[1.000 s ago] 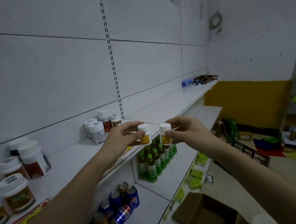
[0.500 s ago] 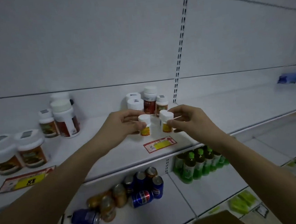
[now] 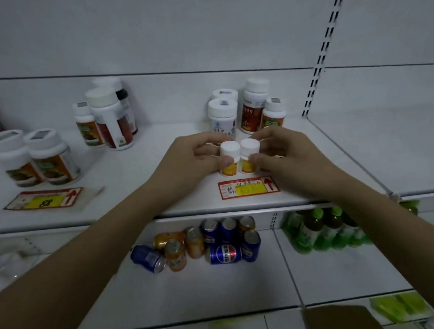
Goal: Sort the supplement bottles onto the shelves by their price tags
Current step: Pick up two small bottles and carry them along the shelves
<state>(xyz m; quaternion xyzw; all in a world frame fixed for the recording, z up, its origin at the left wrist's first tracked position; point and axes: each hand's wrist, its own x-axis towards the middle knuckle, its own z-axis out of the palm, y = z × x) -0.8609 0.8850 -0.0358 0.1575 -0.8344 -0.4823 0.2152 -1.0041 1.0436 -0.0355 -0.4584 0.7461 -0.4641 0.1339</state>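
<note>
Two small white-capped bottles with yellow labels stand side by side on the upper shelf (image 3: 161,201), just behind a red and yellow price tag (image 3: 248,187). My left hand (image 3: 191,157) grips the left small bottle (image 3: 229,158); my right hand (image 3: 283,152) grips the right small bottle (image 3: 249,154). Whether their bases touch the shelf I cannot tell. Behind them stands a group of larger white-capped supplement bottles (image 3: 223,116).
More supplement bottles stand at the left (image 3: 109,119) and far left (image 3: 48,156), behind a second price tag (image 3: 44,199) marked 88. On the lower shelf sit soda cans (image 3: 224,252) and green drink bottles (image 3: 320,230). A cardboard box (image 3: 342,322) is at the bottom right.
Both hands have lowered the two small bottles from mid-air down to the shelf behind the price tag, and brought them together. My view has turned left to face the shelf.
</note>
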